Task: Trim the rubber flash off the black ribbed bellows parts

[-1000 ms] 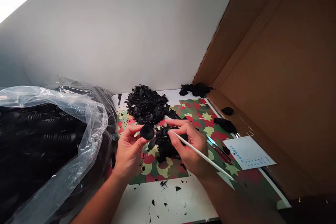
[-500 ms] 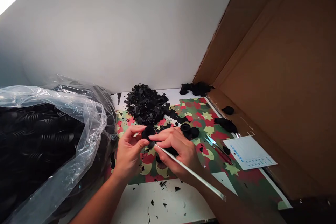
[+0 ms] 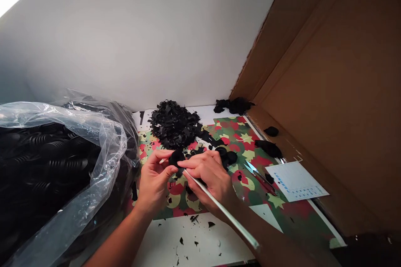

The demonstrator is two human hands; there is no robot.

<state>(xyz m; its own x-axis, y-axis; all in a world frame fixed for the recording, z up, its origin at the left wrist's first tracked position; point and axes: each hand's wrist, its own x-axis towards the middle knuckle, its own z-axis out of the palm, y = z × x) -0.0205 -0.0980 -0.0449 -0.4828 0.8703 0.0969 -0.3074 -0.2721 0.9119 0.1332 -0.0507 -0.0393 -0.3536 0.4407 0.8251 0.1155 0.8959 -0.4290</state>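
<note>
Between its thumb and fingers, my left hand [image 3: 156,177] grips a small round black part [image 3: 176,158] over the patterned sheet. My right hand [image 3: 211,177] is closed around a thin white stick [image 3: 224,212], and its fingertips touch the part's right side. The stick's far end is hidden at the black part; its near end slants down toward my right forearm. Just beyond my hands lies a heap of black scraps [image 3: 175,123]. More round black parts [image 3: 231,157] sit right behind my right hand.
An open plastic bag [image 3: 109,154] full of ribbed black parts stands at left. To the right are scissors [image 3: 258,177], a white card [image 3: 296,181] and black cloth-like lumps [image 3: 268,149], beside a cardboard wall [image 3: 338,104]. Black bits dot the white surface [image 3: 166,242] in front.
The near end of the white stick has swung slightly left and down. Both hands keep almost the same place and hold.
</note>
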